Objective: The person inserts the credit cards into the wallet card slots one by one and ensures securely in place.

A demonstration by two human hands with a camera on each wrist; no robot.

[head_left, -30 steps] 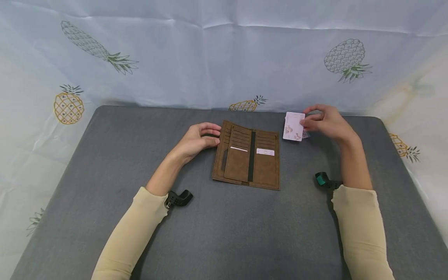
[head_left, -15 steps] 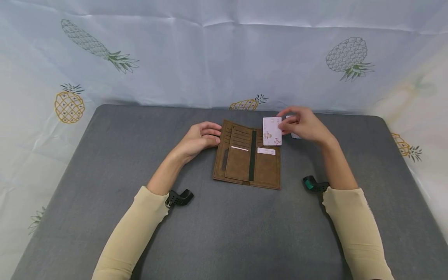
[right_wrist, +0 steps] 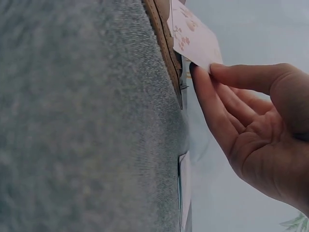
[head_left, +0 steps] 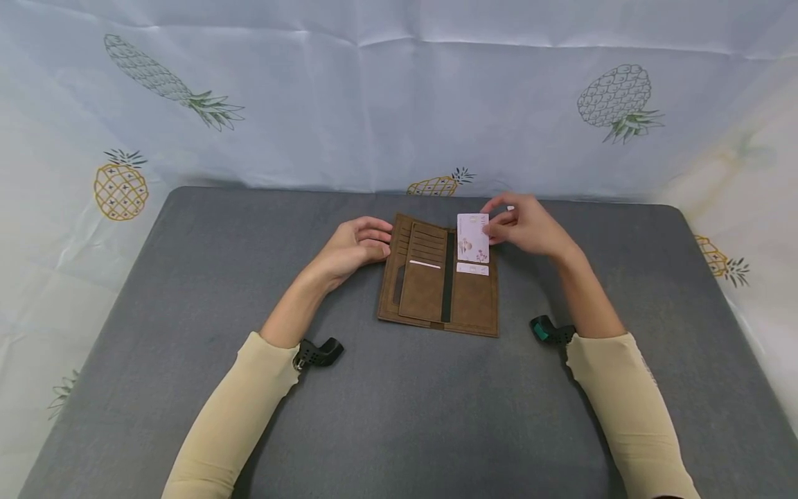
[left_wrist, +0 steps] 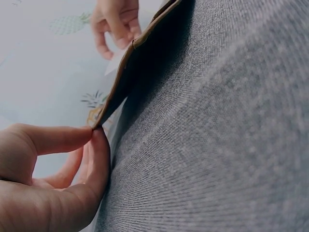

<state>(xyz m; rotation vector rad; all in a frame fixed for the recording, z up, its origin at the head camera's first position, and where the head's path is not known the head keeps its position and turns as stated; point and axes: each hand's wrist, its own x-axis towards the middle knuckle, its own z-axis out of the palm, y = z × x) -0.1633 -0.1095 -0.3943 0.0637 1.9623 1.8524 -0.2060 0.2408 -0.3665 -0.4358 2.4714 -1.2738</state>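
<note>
Grey fabric covered the surface [head_left: 187,291], which stood against a pale backdrop [head_left: 349,104] printed with pineapples, as a person in cream sleeves [head_left: 231,416] worked over a brown leather wallet [head_left: 424,294] lying open and flat near the far middle of the surface. The wallet showed rows of card slots on both halves, divided by a dark centre strip, with a white card edge [head_left: 426,264] peeping from a left-hand slot and another white card [head_left: 472,269] seated in a slot on the right half. The left hand [head_left: 352,249] rested at the wallet's far left edge, its thumb and fingers curled and pinching the leather flap there, a hold the left wrist view showed close up with the fingertips [left_wrist: 99,140] closed on the flap's corner. The right hand [head_left: 530,225] hovered over the wallet's far right corner, gripping a pale pink card with a floral print [head_left: 472,238] between thumb and fingers; the card sat over the upper slots of the right half, just above the seated white card. In the right wrist view, another card [right_wrist: 184,186] lay flat on the surface just beside the wallet's edge. Black wrist-worn cameras [head_left: 318,352] showed at both cuffs.
</note>
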